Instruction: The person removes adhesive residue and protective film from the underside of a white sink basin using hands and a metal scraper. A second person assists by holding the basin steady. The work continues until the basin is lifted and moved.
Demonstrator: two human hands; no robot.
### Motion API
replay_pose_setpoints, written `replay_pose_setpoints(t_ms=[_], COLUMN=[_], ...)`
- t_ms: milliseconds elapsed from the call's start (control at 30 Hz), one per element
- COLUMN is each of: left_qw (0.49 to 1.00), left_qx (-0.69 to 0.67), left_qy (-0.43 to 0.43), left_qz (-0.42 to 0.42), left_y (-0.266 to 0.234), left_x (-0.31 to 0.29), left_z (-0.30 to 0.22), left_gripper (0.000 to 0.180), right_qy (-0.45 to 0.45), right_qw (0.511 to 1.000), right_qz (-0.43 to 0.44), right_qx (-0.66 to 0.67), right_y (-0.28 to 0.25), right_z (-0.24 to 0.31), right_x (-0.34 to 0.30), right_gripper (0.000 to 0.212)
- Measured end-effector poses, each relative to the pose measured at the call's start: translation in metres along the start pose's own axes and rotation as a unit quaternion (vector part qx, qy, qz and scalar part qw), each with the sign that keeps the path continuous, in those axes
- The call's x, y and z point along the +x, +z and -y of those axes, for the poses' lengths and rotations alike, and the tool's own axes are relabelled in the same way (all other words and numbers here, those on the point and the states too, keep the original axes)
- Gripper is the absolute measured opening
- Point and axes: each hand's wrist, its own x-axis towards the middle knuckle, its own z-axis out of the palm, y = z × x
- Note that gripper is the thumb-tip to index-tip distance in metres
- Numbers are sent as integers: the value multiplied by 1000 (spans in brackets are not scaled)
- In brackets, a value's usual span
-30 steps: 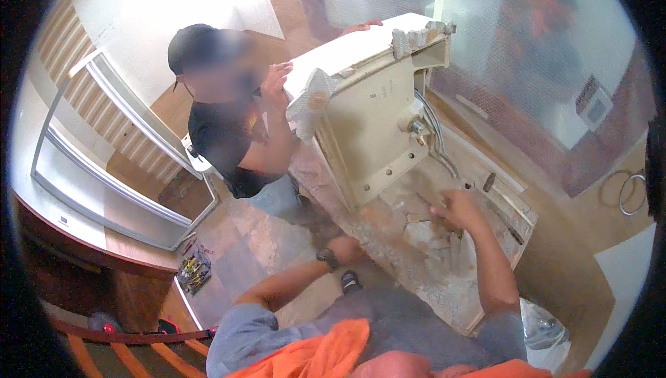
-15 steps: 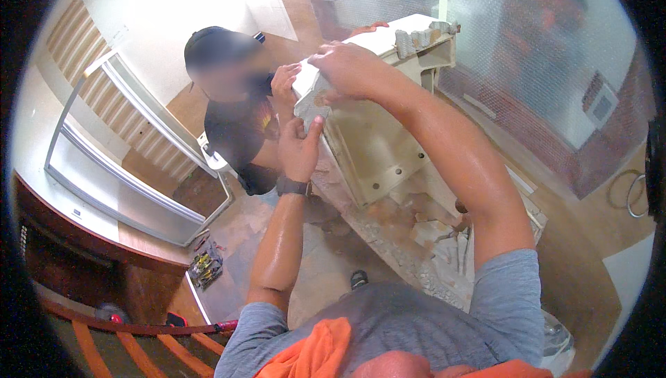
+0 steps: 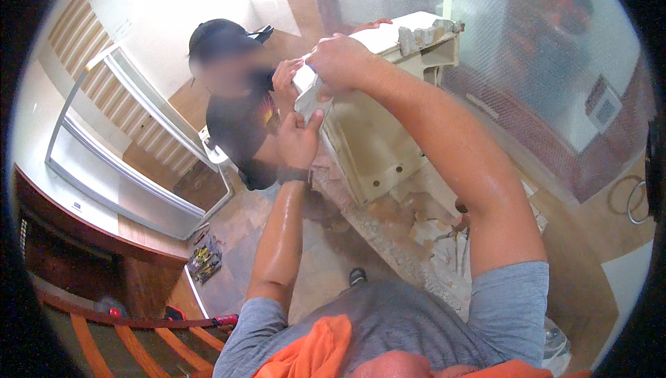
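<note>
Tilted up on its side is a large white shower tray or tub (image 3: 378, 139), its cream underside turned towards me. Grey lumps of mortar (image 3: 424, 35) cling to its far right edge. My right hand (image 3: 341, 64) is hooked over its upper left corner, fingers curled round the rim. Just below, my left hand (image 3: 298, 141) grips the same corner from the side, thumb up. A co-worker's hand (image 3: 284, 80) holds the rim beside mine, and the co-worker's other hand (image 3: 378, 24) rests along the far top edge.
The co-worker (image 3: 239, 114) in a black cap stands across on the left. Broken rubble (image 3: 409, 253) lies under the tray. A framed glass panel (image 3: 128, 170) leans at the left, near scattered tools (image 3: 205, 259). Translucent plastic sheeting (image 3: 520, 87) hangs at the back right.
The tray shifts only slightly in the picture. My right hand stays at the corner, its fingers a little farther left; my left hand keeps its grip. The co-worker's head is slightly higher.
</note>
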Motion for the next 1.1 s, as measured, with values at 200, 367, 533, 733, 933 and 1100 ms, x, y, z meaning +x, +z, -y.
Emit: replay_pose_setpoints(t_ms=[200, 367, 533, 733, 933, 1100], left_qw=[997, 996, 999, 999, 1000, 997], left_qx=[-67, -66, 4, 30, 5, -62], left_qy=[-27, -34, -5, 13, 16, -33], left_qz=[-31, -49, -46, -6, 5, 41], left_y=[12, 17, 8, -7, -7, -7], left_x=[-3, -2, -9, -9, -5, 0], left_z=[3, 11, -4, -18, -10, 1], left_gripper=[43, 48, 52, 51, 47, 48], right_qy=[-4, -2, -10, -50, -50, -39], right_qw=[1000, 999, 999, 998, 998, 999], right_qz=[21, 20, 9, -36, -25, -16], right_qx=[-23, -36, -38, -18, 0, -8], right_y=[-2, -3, 2, -2, 5, 4], right_z=[-2, -1, 1, 1, -5, -3], right_x=[6, 6, 4, -2, 1, 2], right_gripper=[49, 51, 57, 57, 55, 53])
